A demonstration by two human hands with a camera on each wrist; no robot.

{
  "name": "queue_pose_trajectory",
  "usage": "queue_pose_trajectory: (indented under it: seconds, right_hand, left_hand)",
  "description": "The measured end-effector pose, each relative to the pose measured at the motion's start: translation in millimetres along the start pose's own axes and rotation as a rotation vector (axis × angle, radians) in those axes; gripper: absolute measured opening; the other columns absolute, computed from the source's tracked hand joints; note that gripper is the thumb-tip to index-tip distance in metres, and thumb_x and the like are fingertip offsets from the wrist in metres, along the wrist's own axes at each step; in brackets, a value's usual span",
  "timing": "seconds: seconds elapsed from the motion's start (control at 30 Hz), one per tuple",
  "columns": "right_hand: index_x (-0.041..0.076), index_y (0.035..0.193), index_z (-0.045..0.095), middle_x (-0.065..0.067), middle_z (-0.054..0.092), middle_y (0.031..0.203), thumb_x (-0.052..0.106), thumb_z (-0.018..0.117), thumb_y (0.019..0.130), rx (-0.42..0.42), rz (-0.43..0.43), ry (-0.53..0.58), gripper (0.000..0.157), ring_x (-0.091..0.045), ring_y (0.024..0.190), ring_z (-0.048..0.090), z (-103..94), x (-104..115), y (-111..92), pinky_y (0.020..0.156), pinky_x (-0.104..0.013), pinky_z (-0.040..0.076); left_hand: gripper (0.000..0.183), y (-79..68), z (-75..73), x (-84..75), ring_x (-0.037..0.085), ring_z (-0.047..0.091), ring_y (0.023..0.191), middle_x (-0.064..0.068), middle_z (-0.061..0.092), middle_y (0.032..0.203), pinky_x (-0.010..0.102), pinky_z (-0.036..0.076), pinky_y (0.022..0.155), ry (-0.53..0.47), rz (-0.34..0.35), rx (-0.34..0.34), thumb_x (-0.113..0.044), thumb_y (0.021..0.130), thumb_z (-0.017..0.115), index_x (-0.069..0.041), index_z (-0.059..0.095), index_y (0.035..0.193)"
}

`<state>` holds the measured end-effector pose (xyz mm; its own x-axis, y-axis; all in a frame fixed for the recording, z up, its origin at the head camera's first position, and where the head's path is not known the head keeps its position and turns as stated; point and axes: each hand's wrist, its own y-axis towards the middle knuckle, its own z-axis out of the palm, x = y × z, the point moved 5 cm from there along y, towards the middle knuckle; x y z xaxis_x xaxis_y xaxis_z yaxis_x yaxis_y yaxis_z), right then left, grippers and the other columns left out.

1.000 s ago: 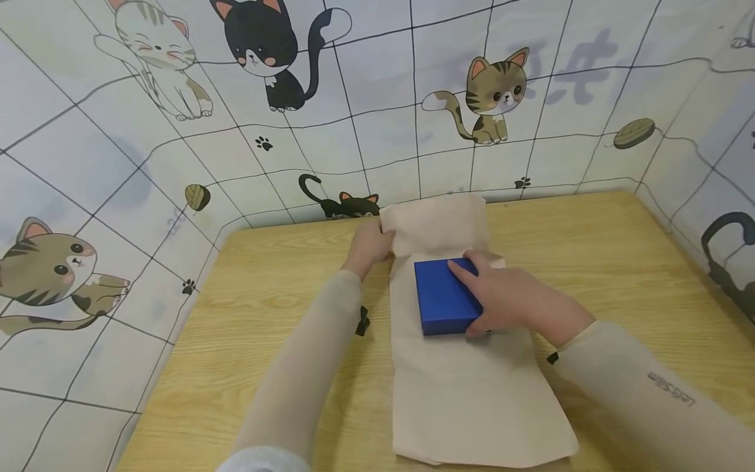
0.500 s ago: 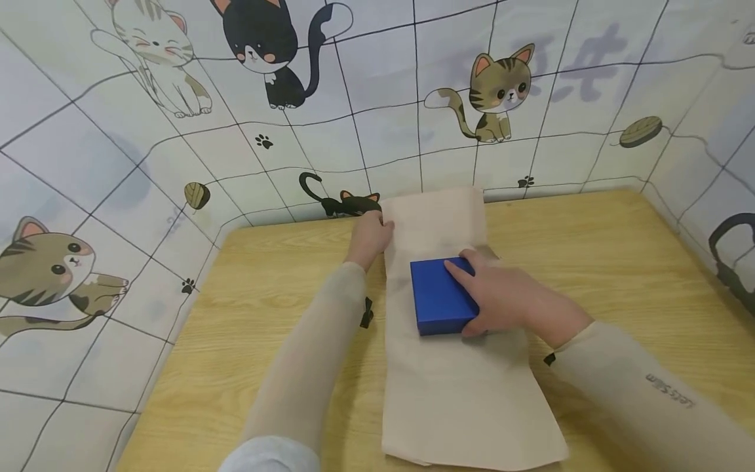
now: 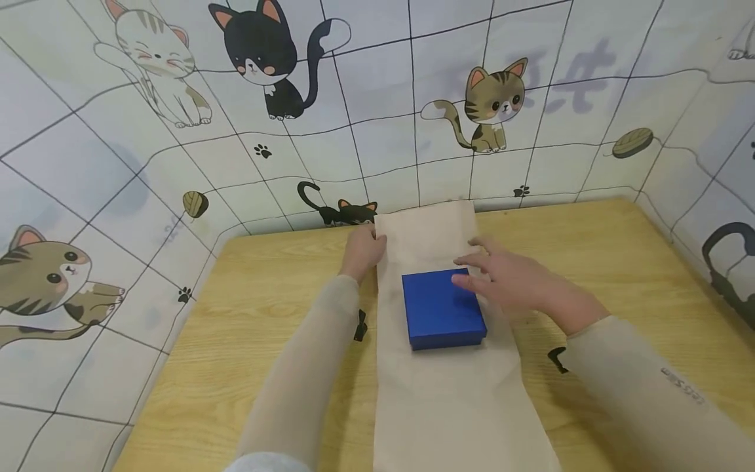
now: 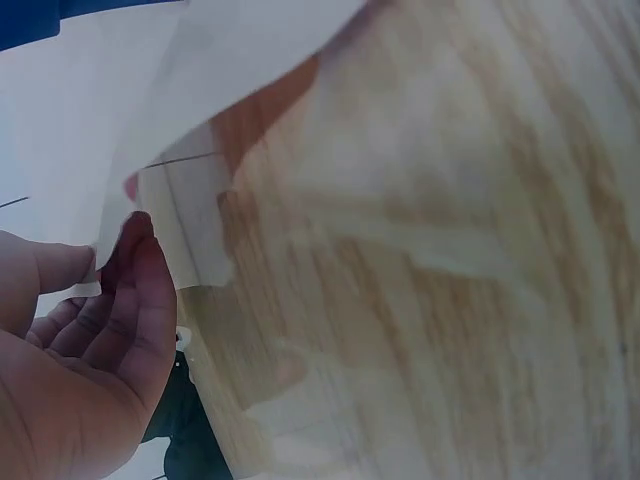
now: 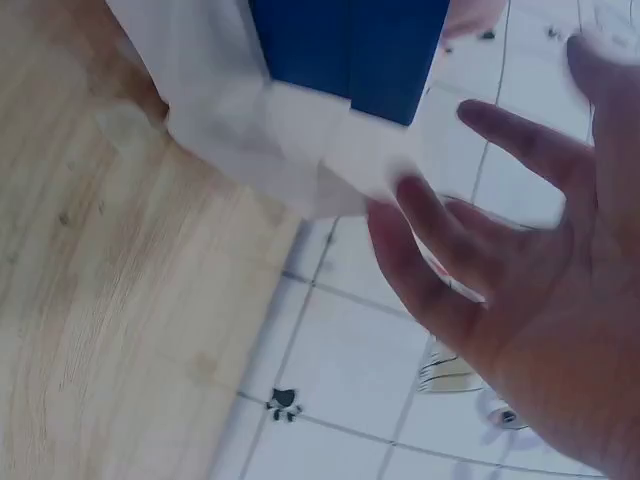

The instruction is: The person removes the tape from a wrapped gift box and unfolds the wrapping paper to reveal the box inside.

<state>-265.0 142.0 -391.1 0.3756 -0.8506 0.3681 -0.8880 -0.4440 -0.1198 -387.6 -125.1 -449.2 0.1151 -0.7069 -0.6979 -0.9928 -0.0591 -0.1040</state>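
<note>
A flat blue box (image 3: 442, 305) lies on a long strip of beige paper (image 3: 448, 406) spread over the table. My left hand (image 3: 362, 252) pinches the paper's far left corner; in the left wrist view the left hand (image 4: 90, 370) has the paper edge between thumb and fingers. Just off the box's right side, my right hand (image 3: 513, 278) has its fingers spread and holds nothing. In the right wrist view a gap shows between the right hand (image 5: 500, 260) and the blue box (image 5: 350, 50).
The wooden table (image 3: 277, 295) meets a wall covering (image 3: 383, 144) printed with cartoon cats at its back edge. Similar covering rises on the left and right. Dark straps hang under both sleeves.
My right hand has let go of the blue box and moved slightly away to the right. The paper's far end, still pinched by my left hand, has flattened out from its earlier fold.
</note>
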Motion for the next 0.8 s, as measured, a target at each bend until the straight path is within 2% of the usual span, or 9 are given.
queue_pose_trajectory:
  seconds: [0.07,0.13,0.23,0.33,0.47,0.6,0.63,0.7,0.8]
  right_hand:
    - [0.014,0.147,0.063,-0.031,0.027,0.169,0.050,0.053,0.110,-0.069,0.026,0.040,0.053,-0.052,0.143,0.050,-6.4,-9,10,0.103,-0.069,0.052]
    - [0.010,0.142,0.067,-0.035,0.034,0.164,0.039,0.054,0.111,-0.095,0.067,0.098,0.044,-0.056,0.147,0.041,-7.4,-18,21,0.107,-0.071,0.049]
    - [0.002,0.142,0.066,-0.035,0.050,0.156,0.029,0.052,0.112,-0.063,0.120,0.225,0.043,-0.054,0.146,0.045,-1.6,-32,34,0.111,-0.068,0.048]
    - [-0.003,0.143,0.063,-0.030,0.061,0.148,0.025,0.048,0.113,-0.025,0.135,0.307,0.044,-0.050,0.141,0.054,5.3,-41,43,0.111,-0.063,0.050]
    - [-0.002,0.143,0.064,-0.029,0.060,0.150,0.024,0.042,0.115,-0.025,0.136,0.355,0.044,-0.049,0.140,0.055,8.5,-48,49,0.111,-0.063,0.049]
    - [-0.001,0.144,0.063,-0.028,0.056,0.153,0.025,0.040,0.115,-0.022,0.159,0.425,0.045,-0.047,0.137,0.057,8.7,-52,49,0.109,-0.061,0.051]
    - [-0.001,0.144,0.063,-0.028,0.055,0.155,0.025,0.039,0.116,-0.022,0.166,0.440,0.046,-0.047,0.137,0.057,8.9,-54,49,0.110,-0.060,0.051]
    - [0.001,0.146,0.062,-0.028,0.052,0.158,0.028,0.038,0.116,-0.021,0.186,0.471,0.047,-0.045,0.136,0.058,9.9,-57,50,0.110,-0.060,0.052]
    - [0.002,0.148,0.060,-0.027,0.049,0.160,0.029,0.039,0.116,-0.027,0.194,0.507,0.047,-0.045,0.134,0.061,12.1,-61,50,0.111,-0.059,0.052]
  left_hand:
    - [0.034,-0.9,-1.3,-0.4,0.018,0.049,0.068,0.003,0.048,0.075,0.029,0.040,0.057,-0.015,-0.004,-0.007,-0.025,0.108,0.057,-0.011,0.048,0.078]
    - [0.035,-1.4,-3.0,-1.0,0.018,0.050,0.069,0.004,0.050,0.077,0.029,0.041,0.057,-0.028,-0.006,-0.015,-0.025,0.109,0.057,-0.011,0.050,0.078]
    - [0.034,-2.2,-5.3,-2.1,0.018,0.052,0.070,0.005,0.053,0.080,0.029,0.043,0.059,-0.038,-0.001,-0.022,-0.026,0.109,0.058,-0.011,0.052,0.079]
    - [0.035,-2.7,-6.0,-1.3,0.018,0.051,0.070,0.005,0.050,0.077,0.029,0.041,0.059,-0.029,0.006,-0.015,-0.026,0.109,0.058,-0.011,0.048,0.079]
    - [0.033,-3.6,-6.4,1.4,0.018,0.049,0.072,0.004,0.046,0.077,0.028,0.040,0.060,-0.024,0.010,-0.018,-0.024,0.109,0.058,-0.009,0.050,0.080]
    - [0.024,-5.0,-7.5,2.4,0.020,0.053,0.079,0.007,0.057,0.087,0.029,0.044,0.064,-0.030,0.003,-0.039,-0.024,0.109,0.059,-0.006,0.064,0.093]
    - [0.025,-5.6,-8.1,2.0,0.021,0.055,0.081,0.009,0.060,0.091,0.030,0.045,0.066,-0.032,-0.001,-0.045,-0.024,0.109,0.059,-0.004,0.066,0.097]
    - [0.028,-6.8,-9.7,0.3,0.025,0.065,0.100,0.013,0.070,0.113,0.033,0.053,0.078,-0.039,-0.003,-0.064,-0.026,0.110,0.058,-0.001,0.070,0.113]
    - [0.036,-6.1,-11.0,-1.7,0.027,0.066,0.106,0.017,0.070,0.126,0.038,0.056,0.084,-0.042,0.008,-0.070,-0.029,0.111,0.056,0.001,0.068,0.126]
